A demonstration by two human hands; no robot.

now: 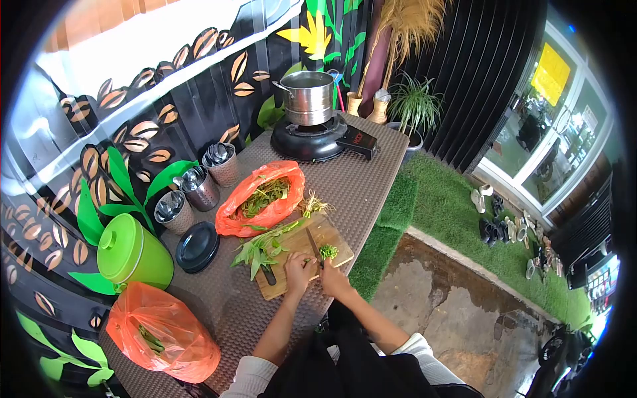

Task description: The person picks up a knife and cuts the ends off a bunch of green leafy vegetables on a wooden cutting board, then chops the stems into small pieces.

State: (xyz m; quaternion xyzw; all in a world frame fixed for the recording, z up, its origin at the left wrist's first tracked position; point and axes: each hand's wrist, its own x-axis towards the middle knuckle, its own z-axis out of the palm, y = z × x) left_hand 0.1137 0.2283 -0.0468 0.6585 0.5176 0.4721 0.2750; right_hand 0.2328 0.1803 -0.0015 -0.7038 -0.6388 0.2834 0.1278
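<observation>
My right hand (pixel 334 279) is closed around the handle of a knife (pixel 312 241), whose blade points away from me over the wooden cutting board (pixel 335 232). Beside it, my left hand (pixel 300 270) has its fingers curled on the board, left of the blade. A bit of green shows at those fingertips; the rest of what they grip is mostly hidden. Finely chopped greens (pixel 328 251) lie in a small heap just right of the blade. Leafy stalks (pixel 262 249) spread over the board's left edge. A black handle (pixel 268 274) rests near the board's lower left corner.
An orange bag of greens (pixel 259 199) and trimmed roots (pixel 314 204) lie beyond the board. Behind stands a pot (pixel 308 99) on a black gas stove (pixel 308 142). Cutlery cups (pixel 174 211), dark plates (pixel 197 247), a green bin (pixel 133 252) and another orange bag (pixel 162 335) stand left.
</observation>
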